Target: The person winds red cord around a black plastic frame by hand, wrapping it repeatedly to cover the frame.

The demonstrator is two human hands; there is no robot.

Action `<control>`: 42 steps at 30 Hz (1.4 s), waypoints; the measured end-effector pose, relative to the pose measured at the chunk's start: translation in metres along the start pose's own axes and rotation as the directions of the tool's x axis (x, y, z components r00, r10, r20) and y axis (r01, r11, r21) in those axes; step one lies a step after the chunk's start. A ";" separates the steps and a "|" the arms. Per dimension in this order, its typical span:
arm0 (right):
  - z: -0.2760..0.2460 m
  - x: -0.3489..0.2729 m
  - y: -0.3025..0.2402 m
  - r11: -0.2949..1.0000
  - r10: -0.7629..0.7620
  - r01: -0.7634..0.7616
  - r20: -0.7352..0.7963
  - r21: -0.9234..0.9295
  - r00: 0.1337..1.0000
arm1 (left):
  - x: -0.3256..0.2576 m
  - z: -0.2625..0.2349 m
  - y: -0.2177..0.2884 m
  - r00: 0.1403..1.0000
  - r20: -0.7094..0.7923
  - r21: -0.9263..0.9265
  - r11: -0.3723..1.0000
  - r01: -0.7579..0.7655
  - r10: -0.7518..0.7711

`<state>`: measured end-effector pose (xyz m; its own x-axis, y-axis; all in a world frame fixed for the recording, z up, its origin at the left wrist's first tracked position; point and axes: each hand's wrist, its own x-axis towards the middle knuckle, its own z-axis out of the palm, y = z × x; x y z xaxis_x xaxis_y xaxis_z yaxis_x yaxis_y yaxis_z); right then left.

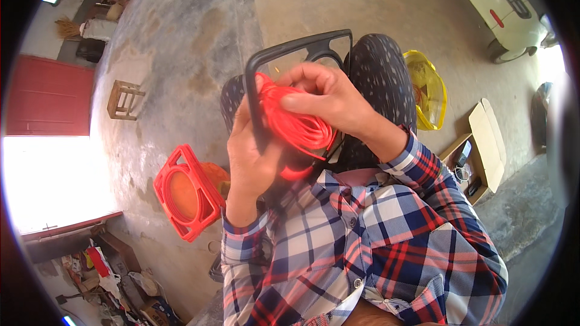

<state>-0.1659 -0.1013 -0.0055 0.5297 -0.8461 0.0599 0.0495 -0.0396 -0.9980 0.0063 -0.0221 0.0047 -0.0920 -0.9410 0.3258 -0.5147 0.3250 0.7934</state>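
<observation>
A looped bundle of thin red cord [299, 124] lies across a black plastic frame [296, 48] with a wide opening, above my lap. My left hand [249, 154] is closed round the left side of the frame, its thumb in front beside the cord; its other fingers are partly hidden. From the right, my right hand [332, 95] pinches the upper part of the bundle between thumb and curled fingers. Loose cord ends stick out at the lower right of the loops. Under them a curved red piece [296, 173] shows in part.
Red plastic frames [188, 193] with an orange disc-like middle sit on the floor at my left. On the right stand a yellow basket [444, 93] and an open cardboard box [488, 145] holding a phone and cable. A wooden stool [125, 100] and a parked van [507, 6] are farther off.
</observation>
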 end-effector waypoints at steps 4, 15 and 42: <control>0.001 -0.004 0.035 0.543 0.046 -0.141 0.139 0.828 0.989 | -0.009 0.007 -0.012 0.997 -0.066 -0.261 0.965 0.029 -0.048; 0.019 0.012 0.037 0.279 0.290 -0.463 0.386 0.841 0.876 | -0.019 0.000 -0.025 0.975 0.175 -0.676 0.703 0.220 -0.137; -0.067 -0.060 0.040 0.320 0.069 -0.166 0.151 0.933 0.986 | -0.025 -0.026 -0.049 0.915 0.001 -0.725 0.630 0.278 -0.403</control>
<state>-0.2527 -0.0876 -0.0502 0.6539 -0.7565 -0.0068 0.7178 0.6233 -0.3102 0.0557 -0.0124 -0.0290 0.1230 -0.9922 -0.0222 0.2680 0.0116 0.9633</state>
